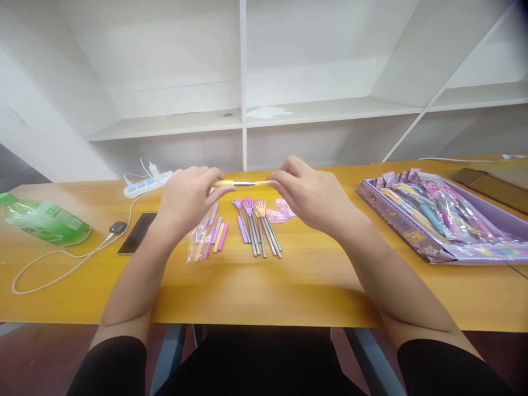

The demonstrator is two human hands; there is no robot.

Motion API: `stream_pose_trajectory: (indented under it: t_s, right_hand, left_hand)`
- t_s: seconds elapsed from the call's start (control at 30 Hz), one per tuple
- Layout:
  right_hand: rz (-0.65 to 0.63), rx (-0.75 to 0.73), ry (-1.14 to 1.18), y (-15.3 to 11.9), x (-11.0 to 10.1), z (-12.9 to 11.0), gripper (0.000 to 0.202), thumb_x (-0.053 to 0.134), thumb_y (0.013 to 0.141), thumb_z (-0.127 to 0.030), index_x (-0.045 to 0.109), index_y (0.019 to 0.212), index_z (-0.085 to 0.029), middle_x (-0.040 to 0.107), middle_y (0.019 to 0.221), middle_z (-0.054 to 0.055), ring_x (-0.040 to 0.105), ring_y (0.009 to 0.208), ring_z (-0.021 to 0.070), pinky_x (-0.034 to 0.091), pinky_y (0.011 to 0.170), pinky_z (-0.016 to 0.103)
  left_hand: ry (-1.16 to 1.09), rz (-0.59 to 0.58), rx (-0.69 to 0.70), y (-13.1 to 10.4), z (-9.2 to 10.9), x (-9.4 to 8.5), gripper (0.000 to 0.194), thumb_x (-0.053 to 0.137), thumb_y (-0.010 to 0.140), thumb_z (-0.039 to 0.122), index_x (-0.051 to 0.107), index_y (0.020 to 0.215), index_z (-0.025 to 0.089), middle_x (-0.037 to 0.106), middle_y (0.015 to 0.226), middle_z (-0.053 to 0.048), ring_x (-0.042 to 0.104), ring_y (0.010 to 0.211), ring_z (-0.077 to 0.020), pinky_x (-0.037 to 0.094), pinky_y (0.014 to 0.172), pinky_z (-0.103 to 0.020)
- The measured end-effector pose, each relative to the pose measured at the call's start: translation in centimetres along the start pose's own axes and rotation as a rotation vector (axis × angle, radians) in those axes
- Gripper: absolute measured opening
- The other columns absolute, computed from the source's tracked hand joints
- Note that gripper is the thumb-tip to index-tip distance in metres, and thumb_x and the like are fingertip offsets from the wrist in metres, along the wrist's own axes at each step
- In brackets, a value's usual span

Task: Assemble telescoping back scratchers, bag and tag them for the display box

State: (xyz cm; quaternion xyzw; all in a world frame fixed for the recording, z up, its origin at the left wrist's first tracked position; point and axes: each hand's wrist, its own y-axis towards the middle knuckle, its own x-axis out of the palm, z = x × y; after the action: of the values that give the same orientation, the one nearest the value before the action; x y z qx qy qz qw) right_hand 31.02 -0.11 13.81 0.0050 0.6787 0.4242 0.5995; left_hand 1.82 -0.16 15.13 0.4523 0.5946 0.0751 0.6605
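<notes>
My left hand (pixel 187 195) is closed around the yellow handle end of a back scratcher (pixel 244 183), held level above the table. At its other end, my right hand (pixel 311 195) pinches the yellow head, mostly hidden by the fingers. A metal rod shows between the two yellow parts. Below lie several back scratchers (pixel 264 231) with purple, pink and yellow claw heads and bare metal rods. Left of these are loose handle sleeves (pixel 223 236) in pink, yellow and purple, some in a clear plastic bag (pixel 192 247). Small pink printed cards (pixel 275 216) lie beneath my right hand.
A purple display box (pixel 412 239) of wrapped items stands at right, near a brown flat object (pixel 490 190). At left are a green bottle (pixel 49 220), a dark phone (pixel 138 234), a white cable (pixel 78 256) and a power strip (pixel 144 185). White shelving (pixel 243 82) rises behind.
</notes>
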Motion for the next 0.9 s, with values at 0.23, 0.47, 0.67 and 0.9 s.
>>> stream_pose_trajectory:
  t_s: [0.23, 0.47, 0.67, 0.9]
  right_hand:
    - [0.143, -0.159, 0.101, 0.2, 0.5, 1.2, 0.034, 0.046, 0.12, -0.039, 0.073, 0.114, -0.02, 0.068, 0.111, 0.01, 0.054, 0.078, 0.0163, 0.038, 0.068, 0.032]
    - [0.29, -0.228, 0.01, 0.6, 0.5, 1.4, 0.032, 0.052, 0.118, -0.037, 0.076, 0.101, -0.024, 0.072, 0.096, 0.006, 0.054, 0.077, 0.0176, 0.036, 0.073, 0.035]
    - [0.302, -0.244, 0.048, 0.8, 0.5, 1.4, 0.034, 0.051, 0.118, -0.04, 0.075, 0.099, -0.026, 0.071, 0.093, 0.005, 0.057, 0.082, 0.0196, 0.034, 0.077, 0.038]
    - [0.334, -0.279, 0.09, 0.5, 1.0, 1.5, 0.027, 0.055, 0.117, -0.039, 0.075, 0.102, -0.028, 0.074, 0.093, 0.003, 0.059, 0.082, 0.0187, 0.038, 0.079, 0.037]
  left_hand:
    - [0.184, 0.03, 0.172, 0.1, 0.4, -0.2, 0.048, 0.043, 0.12, 0.055, 0.076, 0.102, 0.024, 0.067, 0.076, -0.004, 0.058, 0.069, -0.0209, 0.031, 0.065, -0.038]
    - [0.128, 0.071, 0.269, -0.4, 1.2, -0.5, 0.025, 0.057, 0.117, 0.041, 0.075, 0.114, 0.023, 0.074, 0.089, -0.005, 0.064, 0.075, -0.0198, 0.036, 0.061, -0.036]
    - [0.1, 0.097, 0.264, -0.6, 1.3, -0.6, 0.02, 0.062, 0.115, 0.042, 0.077, 0.119, 0.03, 0.073, 0.085, -0.002, 0.065, 0.072, -0.0191, 0.036, 0.058, -0.036]
    - [0.09, 0.113, 0.302, -0.4, 1.6, -0.9, 0.022, 0.062, 0.115, 0.04, 0.075, 0.105, 0.026, 0.076, 0.086, -0.003, 0.067, 0.074, -0.0198, 0.041, 0.06, -0.037]
